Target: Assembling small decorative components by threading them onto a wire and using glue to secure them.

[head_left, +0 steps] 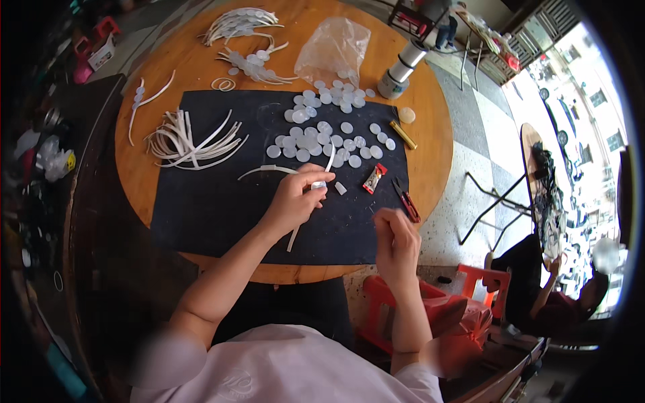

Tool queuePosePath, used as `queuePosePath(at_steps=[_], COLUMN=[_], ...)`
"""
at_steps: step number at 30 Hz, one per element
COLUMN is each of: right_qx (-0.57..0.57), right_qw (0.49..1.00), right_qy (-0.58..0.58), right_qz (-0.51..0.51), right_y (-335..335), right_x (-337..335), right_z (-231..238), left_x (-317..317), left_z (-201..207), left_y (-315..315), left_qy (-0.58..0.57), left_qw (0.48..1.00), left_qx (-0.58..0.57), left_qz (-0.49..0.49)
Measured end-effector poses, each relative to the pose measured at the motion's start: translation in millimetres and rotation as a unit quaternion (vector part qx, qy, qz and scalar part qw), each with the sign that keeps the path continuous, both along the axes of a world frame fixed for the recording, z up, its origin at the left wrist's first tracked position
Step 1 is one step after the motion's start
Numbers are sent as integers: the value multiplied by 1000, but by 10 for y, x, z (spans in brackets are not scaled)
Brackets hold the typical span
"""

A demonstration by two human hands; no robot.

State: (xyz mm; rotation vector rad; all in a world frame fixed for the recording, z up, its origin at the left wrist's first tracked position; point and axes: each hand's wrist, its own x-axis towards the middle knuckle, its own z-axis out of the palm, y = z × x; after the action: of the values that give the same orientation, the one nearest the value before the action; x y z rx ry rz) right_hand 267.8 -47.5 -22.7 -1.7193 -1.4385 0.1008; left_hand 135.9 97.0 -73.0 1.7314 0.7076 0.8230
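Observation:
My left hand (295, 198) is closed over the middle of the dark mat. Its fingers pinch a thin white strip (293, 238), whose ends stick out above and below the hand, and a small translucent piece (318, 185) shows at the fingertips. Another white strip (262, 169) runs out leftward from beside the hand. Just right of the fingertips lies a little white piece (340, 189). My right hand (398, 238) is held over the mat's right edge with its fingers curled together; whatever they hold, if anything, is hidden. Red-handled thread snips (408, 205) lie just beyond it.
Many translucent discs (309, 142) are spread on the dark mat (215, 208), near a clear plastic bag (332, 50). A bundle of white strips (191, 144) lies at left. A red wrapper (375, 178), brass-coloured tube (403, 135) and metal cylinder (402, 70) occupy the right side.

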Motion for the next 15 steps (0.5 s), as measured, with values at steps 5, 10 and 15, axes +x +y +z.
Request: queuePosePath(at_steps=[5, 10, 15], right_qx=[4, 91, 119], right_qw=[993, 974, 971], right_qy=[107, 126, 90], right_qz=[55, 163, 188], right_y=[-266, -200, -266], right_x=[-606, -1144, -1342], right_z=[285, 550, 587], left_x=[-666, -1173, -1279], left_z=[545, 712, 599], left_y=[-382, -672, -926], left_qy=[-280, -479, -547], left_qw=[892, 701, 585], left_qx=[-334, -464, -531], left_qz=[-121, -252, -278])
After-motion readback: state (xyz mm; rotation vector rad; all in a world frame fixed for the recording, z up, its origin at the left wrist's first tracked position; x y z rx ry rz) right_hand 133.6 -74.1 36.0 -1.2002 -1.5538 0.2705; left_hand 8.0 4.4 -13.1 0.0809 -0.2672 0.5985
